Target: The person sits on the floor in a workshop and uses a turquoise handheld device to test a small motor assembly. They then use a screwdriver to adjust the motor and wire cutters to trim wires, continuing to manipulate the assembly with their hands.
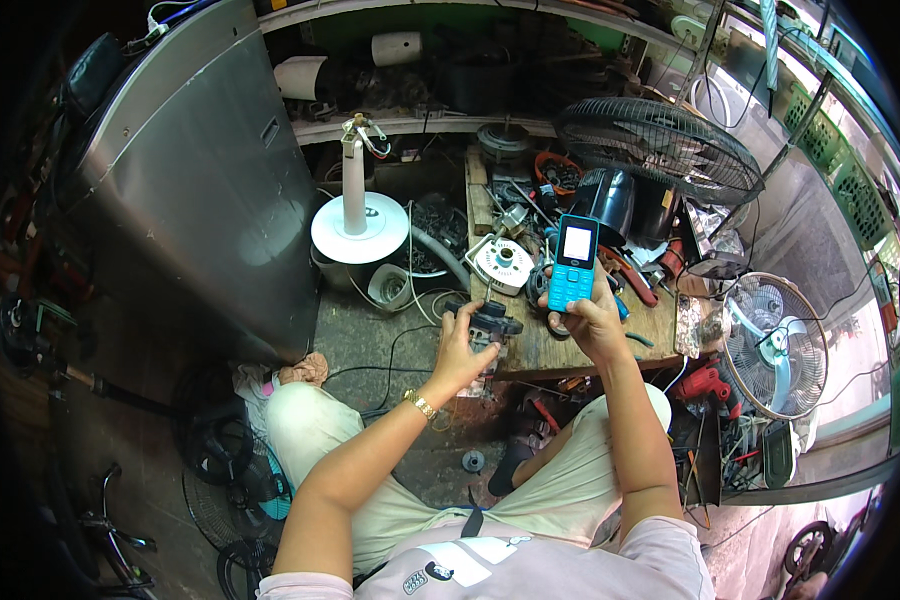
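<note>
My right hand (595,325) holds a turquoise keypad phone (572,278) upright, its small screen lit, with the thumb over the lower keys. My left hand (462,352), with a gold watch on the wrist, grips a dark metal part (492,323) at the bench's front left edge, fingers curled over it. Just behind that part lies a white motor housing (503,262) with a round hub. Various tools and loose parts crowd the wooden bench (540,350) around both hands.
A white fan stand (360,225) rises left of the bench, beside a steel cabinet (200,180). A black fan cage (660,150) sits at the back right, a pale fan (775,345) at the right, and dark fan parts (230,500) at lower left. A shelf with clutter spans the back.
</note>
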A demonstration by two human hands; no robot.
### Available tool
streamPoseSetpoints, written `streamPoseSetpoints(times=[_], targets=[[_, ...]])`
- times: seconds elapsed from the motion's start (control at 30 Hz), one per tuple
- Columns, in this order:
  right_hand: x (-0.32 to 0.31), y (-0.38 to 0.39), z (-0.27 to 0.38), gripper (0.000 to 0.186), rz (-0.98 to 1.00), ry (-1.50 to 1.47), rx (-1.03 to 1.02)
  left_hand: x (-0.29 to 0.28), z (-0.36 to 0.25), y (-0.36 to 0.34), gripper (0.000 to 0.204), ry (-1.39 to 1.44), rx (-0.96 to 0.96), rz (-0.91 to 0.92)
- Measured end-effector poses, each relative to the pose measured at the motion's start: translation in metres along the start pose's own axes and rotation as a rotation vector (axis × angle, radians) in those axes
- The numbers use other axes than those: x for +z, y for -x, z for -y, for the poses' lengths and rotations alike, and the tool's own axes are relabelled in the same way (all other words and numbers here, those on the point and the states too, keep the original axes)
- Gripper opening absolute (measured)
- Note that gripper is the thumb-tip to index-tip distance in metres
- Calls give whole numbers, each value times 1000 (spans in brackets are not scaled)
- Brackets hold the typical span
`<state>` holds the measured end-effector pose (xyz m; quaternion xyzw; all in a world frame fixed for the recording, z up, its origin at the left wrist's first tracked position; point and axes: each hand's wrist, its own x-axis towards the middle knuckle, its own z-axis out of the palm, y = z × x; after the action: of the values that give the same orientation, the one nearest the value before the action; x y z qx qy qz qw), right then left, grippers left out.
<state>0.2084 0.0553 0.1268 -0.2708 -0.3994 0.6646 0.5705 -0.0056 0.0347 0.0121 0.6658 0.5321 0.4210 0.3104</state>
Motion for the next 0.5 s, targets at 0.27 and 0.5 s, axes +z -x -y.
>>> streamPoseSetpoints(times=[0.27, 0.5], targets=[[-3, 3, -1, 82, 7, 150, -10, 0, -1, 0, 73, 13, -24, 8], [-3, 0, 0, 77, 32, -52, 19, -1, -2, 0, 72, 2, -30, 18]])
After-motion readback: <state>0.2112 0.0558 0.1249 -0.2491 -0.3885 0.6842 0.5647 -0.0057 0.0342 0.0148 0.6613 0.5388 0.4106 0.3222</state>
